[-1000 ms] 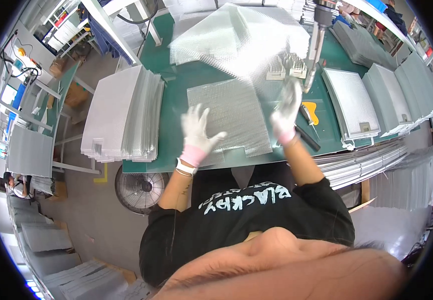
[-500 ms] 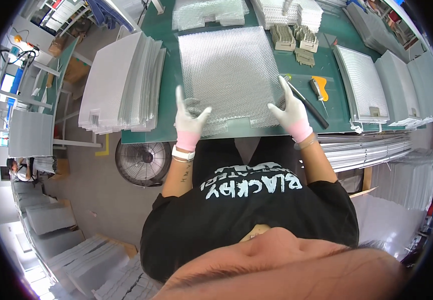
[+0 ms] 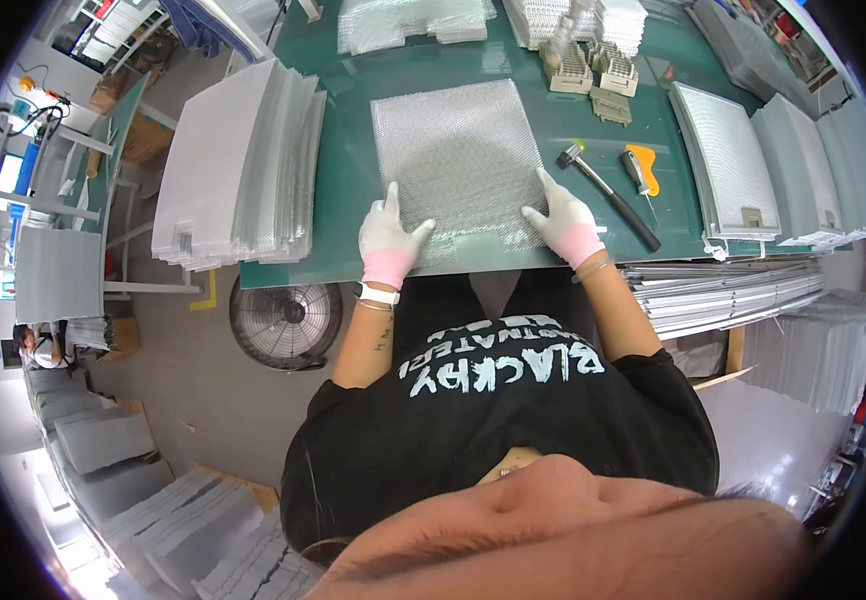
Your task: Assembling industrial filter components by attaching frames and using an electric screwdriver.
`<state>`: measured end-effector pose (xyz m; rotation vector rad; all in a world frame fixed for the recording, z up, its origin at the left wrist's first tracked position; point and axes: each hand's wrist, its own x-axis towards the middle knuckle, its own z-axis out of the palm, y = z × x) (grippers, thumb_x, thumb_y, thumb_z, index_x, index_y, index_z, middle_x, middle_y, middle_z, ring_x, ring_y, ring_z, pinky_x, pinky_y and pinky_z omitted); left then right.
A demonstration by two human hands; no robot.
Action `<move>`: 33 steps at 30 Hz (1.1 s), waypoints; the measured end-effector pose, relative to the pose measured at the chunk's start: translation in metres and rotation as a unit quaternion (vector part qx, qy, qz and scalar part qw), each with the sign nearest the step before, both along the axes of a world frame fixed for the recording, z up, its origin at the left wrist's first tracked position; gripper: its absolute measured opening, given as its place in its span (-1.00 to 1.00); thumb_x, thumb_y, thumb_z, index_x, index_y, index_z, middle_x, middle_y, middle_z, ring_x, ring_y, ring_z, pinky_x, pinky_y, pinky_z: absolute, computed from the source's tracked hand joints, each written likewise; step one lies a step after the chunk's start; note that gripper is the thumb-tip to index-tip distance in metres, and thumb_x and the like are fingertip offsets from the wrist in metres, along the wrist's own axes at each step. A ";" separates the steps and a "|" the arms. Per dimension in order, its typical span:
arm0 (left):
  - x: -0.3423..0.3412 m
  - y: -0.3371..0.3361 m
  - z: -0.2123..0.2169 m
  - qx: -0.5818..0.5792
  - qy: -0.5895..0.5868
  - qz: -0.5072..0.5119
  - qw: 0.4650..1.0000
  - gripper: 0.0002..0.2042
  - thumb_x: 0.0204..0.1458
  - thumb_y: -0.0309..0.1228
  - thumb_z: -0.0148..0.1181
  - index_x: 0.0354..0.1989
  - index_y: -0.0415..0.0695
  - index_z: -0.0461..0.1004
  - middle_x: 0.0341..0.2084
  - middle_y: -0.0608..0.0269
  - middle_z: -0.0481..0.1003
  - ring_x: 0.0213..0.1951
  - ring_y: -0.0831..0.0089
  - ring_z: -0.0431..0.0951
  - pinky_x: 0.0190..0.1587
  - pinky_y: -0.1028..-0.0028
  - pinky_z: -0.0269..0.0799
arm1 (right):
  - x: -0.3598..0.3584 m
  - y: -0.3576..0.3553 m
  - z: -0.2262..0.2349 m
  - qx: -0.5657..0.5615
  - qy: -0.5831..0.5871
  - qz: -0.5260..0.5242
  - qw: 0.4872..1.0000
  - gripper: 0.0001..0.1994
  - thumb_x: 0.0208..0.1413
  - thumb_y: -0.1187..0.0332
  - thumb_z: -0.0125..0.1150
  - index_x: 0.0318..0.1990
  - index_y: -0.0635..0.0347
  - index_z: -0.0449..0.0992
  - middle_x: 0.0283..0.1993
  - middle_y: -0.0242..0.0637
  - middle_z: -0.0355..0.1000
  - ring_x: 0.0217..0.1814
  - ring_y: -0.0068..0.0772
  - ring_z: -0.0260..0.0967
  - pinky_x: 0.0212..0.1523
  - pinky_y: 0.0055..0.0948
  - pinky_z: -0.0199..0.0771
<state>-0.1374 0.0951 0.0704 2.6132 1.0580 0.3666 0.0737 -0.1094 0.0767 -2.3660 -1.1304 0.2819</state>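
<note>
A silver mesh panel (image 3: 463,150) lies on the green table in front of me, with a small pale patch at its near edge. My left hand (image 3: 393,236), in a white glove with a pink cuff, rests at the panel's near left edge, fingers stretched and thumb spread onto the mesh. At the near right edge is my right hand (image 3: 565,222), gloved alike, its fingers extended and the thumb apart on the mesh. The undersides of both hands are hidden. Right of the panel lies a hammer (image 3: 608,192) with a black handle.
Beside the hammer sits an orange-handled tool (image 3: 643,172) with a thin shaft. Stacked panels (image 3: 228,165) stand at left, more mesh panels (image 3: 723,150) at right. Beige slotted blocks (image 3: 593,70) and bubble-textured sheets (image 3: 413,22) are farther back. A floor fan (image 3: 288,322) stands below the table.
The mesh panel has come down onto the table and looks smaller. Both hands have moved inward with it, onto its edges. More of the hammer, including its head, now shows.
</note>
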 end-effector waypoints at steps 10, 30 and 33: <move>0.018 0.012 0.042 -0.078 0.116 0.033 0.990 0.00 -0.31 0.07 0.47 0.38 0.07 0.12 0.21 -0.10 0.21 0.21 -0.03 0.29 0.20 0.13 0.29 | 0.030 0.016 0.049 -0.204 -0.025 0.103 0.973 -0.46 0.07 0.01 0.18 0.15 0.10 0.41 -0.11 -0.05 0.54 -0.01 -0.03 0.48 0.02 -0.18 0.45; -0.091 -0.091 0.020 -0.079 -0.237 -0.349 0.903 -0.57 -0.10 -0.42 0.35 0.01 -0.18 0.47 -0.06 0.07 0.50 0.05 0.07 0.46 0.14 0.17 0.32 | 0.275 0.004 -0.021 -0.089 -0.054 -0.262 0.959 -0.42 -0.02 0.15 0.25 0.23 -0.10 0.36 0.19 0.02 0.36 0.23 0.06 0.33 0.22 -0.15 0.35; -0.116 -0.109 -0.028 -0.504 -0.085 -0.221 0.830 -0.71 0.17 -0.35 0.16 0.01 -0.23 0.48 -0.09 0.15 0.55 -0.05 0.36 0.54 0.08 0.37 0.42 | 0.259 -0.001 -0.018 0.048 -0.056 -0.234 0.969 -0.36 -0.10 0.32 0.30 0.24 0.07 0.34 0.12 0.07 0.42 0.16 0.03 0.40 0.19 -0.18 0.38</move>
